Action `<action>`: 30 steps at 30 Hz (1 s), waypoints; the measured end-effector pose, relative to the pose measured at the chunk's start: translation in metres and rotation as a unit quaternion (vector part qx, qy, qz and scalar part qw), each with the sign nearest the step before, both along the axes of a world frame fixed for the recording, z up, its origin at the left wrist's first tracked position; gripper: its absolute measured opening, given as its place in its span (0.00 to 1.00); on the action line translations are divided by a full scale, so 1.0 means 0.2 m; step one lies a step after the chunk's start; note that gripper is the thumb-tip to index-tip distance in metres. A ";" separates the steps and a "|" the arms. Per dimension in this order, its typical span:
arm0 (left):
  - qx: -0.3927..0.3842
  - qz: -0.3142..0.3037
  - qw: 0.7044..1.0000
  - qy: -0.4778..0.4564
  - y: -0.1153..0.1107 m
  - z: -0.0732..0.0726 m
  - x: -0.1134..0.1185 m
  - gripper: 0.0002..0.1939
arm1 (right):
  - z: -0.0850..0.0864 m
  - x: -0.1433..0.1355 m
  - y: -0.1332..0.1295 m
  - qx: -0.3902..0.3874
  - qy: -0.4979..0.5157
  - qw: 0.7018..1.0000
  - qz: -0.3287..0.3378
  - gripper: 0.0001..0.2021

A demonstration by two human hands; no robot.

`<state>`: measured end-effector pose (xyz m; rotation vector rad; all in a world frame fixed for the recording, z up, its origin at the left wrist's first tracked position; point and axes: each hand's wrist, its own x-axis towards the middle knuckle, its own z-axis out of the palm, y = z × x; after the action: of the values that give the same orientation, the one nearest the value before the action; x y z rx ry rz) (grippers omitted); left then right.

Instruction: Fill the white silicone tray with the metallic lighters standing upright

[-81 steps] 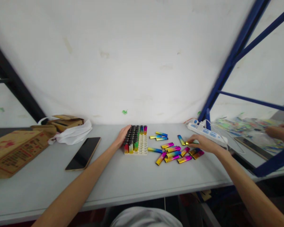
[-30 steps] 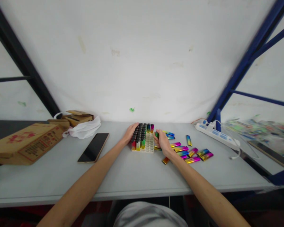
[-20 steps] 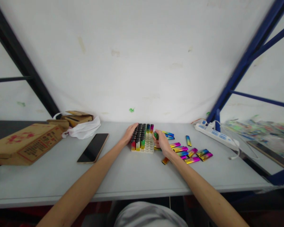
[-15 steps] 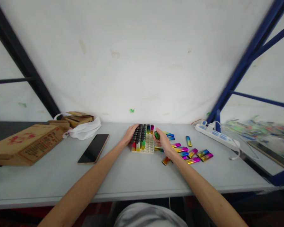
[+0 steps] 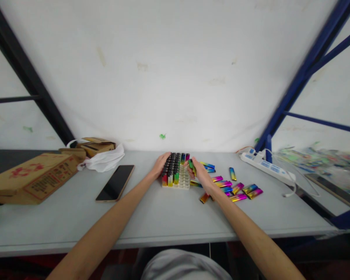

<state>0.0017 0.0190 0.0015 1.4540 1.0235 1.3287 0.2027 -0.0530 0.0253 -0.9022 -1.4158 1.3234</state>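
A cream tray (image 5: pixel 183 181) with a grid of slots stands mid-table, its left rows filled with upright rainbow lighters. My left hand (image 5: pixel 160 165) rests against the tray's left side. My right hand (image 5: pixel 199 173) is at the tray's right edge, fingers closed on a rainbow lighter (image 5: pixel 191 164) held tilted just above the back slots. Several loose rainbow lighters (image 5: pixel 236 189) lie flat on the grey table (image 5: pixel 151 217) to the right of my right hand.
A dark phone (image 5: pixel 116 182) lies left of the tray. Cardboard boxes (image 5: pixel 32 177) and a white plastic bag (image 5: pixel 103 159) sit at the far left. A white power strip (image 5: pixel 268 166) lies at the right beside a blue frame post (image 5: pixel 297 77).
My right hand picked a lighter from the loose pile and carried it left to the tray. In the last second it edged the lighter closer over the back slots. My left hand stayed put.
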 end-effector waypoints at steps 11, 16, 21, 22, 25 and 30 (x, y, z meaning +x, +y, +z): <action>0.004 0.006 1.000 0.012 -0.01 0.00 0.00 0.22 | 0.09 0.03 -0.10 0.267 -0.231 0.935 -0.021 0.17; 0.001 0.010 1.000 0.011 0.00 0.00 0.00 0.24 | 0.07 0.03 -0.11 0.270 -0.263 0.926 -0.002 0.17; -0.004 0.013 1.000 0.005 0.01 -0.01 0.00 0.23 | 0.03 0.02 -0.09 0.319 -0.329 0.888 0.030 0.15; -0.005 0.012 1.000 0.005 0.01 -0.02 0.00 0.23 | 0.02 0.01 -0.08 0.329 -0.346 0.878 0.026 0.15; 0.000 0.009 1.000 0.006 0.02 -0.03 0.00 0.21 | 0.01 -0.01 -0.09 0.363 -0.400 0.842 0.004 0.15; 0.001 0.011 1.000 0.006 0.02 -0.02 0.00 0.21 | 0.05 0.03 -0.07 0.353 -0.398 0.847 0.020 0.17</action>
<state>0.0007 0.0237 -0.0025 1.4574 1.0488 1.3382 0.2078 -0.0672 0.0344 -0.9245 -2.3456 0.3131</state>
